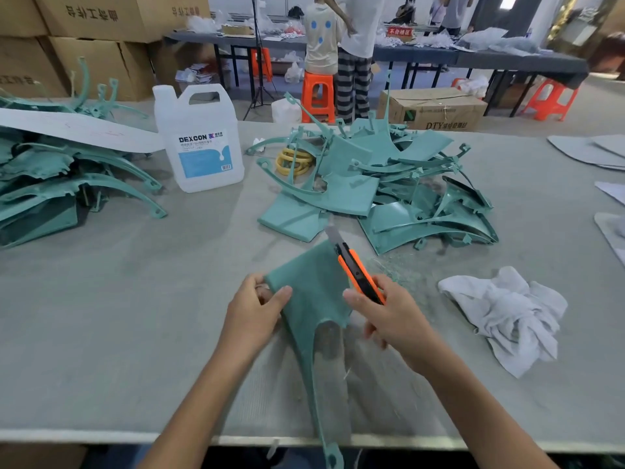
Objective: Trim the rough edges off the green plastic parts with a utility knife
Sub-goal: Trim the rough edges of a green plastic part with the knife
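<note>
The grey work table [135, 316] fills the frame, and two heaps of green parts sit on it: one heap [382, 191] in the upper centre, another heap [61, 177] at the left edge under a pale board [77, 128]. Which heap is trimmed and which is waiting, I cannot tell.

Down in the lower centre is the green part [313, 299] being worked, a broad panel tapering into a long curved arm that runs off the table's near edge. It looks tilted up off the table, likely so the right-hand edge is presented to the blade.

The left hand [255, 316] pinches the panel's left corner, thumb on top and fingers curled underneath, steadying it. The right hand [389, 316] is wrapped closed around the orange utility knife [358, 272], its blade extended and pointing toward the top of the frame, lying along the panel's upper right edge. My read: a shaving stroke along that edge, directed away from the body and clear of the left hand.

Around them: a white jug [199, 140] labelled DEXCON at upper left of centre, a crumpled white rag [507, 313] to the right, yellow rings [294, 162] by the centre heap, and fine green shavings [399, 269] just beyond the knife hand. The centre heap lies ahead of the blade's line, near but apart.
</note>
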Demonstrator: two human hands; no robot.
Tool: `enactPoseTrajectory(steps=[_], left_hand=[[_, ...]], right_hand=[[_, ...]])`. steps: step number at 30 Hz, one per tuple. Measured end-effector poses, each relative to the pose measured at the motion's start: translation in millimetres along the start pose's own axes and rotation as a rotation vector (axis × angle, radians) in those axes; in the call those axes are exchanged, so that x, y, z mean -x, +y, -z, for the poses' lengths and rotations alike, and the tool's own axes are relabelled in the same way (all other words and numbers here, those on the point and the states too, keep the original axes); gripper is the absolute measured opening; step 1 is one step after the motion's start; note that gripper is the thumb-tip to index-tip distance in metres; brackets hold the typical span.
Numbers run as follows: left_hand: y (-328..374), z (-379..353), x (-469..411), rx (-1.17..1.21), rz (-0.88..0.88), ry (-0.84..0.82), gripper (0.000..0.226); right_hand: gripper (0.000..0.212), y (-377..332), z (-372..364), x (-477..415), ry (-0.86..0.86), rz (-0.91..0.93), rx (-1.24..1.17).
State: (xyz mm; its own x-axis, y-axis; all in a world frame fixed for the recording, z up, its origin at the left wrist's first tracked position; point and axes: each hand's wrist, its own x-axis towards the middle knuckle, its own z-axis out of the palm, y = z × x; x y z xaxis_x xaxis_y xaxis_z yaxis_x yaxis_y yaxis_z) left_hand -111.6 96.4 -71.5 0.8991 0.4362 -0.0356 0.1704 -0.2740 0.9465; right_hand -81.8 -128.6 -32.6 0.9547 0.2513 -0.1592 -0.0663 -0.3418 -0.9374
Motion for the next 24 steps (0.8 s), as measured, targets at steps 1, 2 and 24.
enactPoseTrajectory(steps=[1, 2, 24], left_hand=[[-5, 1, -6, -0.145, -0.037, 0.005, 0.044], [-10, 3, -12, -0.286, -0.101, -0.004, 0.06], [-19, -2, -20, -0.979, -0.343, -0.027, 0.046]], right_hand=[[0.03, 0, 7, 3, 0.044, 0.023, 0.128], [0.036, 0, 15, 7, 0.071, 0.051, 0.24], [0.046, 19, 42, 47, -0.161, 0.274, 0.913]])
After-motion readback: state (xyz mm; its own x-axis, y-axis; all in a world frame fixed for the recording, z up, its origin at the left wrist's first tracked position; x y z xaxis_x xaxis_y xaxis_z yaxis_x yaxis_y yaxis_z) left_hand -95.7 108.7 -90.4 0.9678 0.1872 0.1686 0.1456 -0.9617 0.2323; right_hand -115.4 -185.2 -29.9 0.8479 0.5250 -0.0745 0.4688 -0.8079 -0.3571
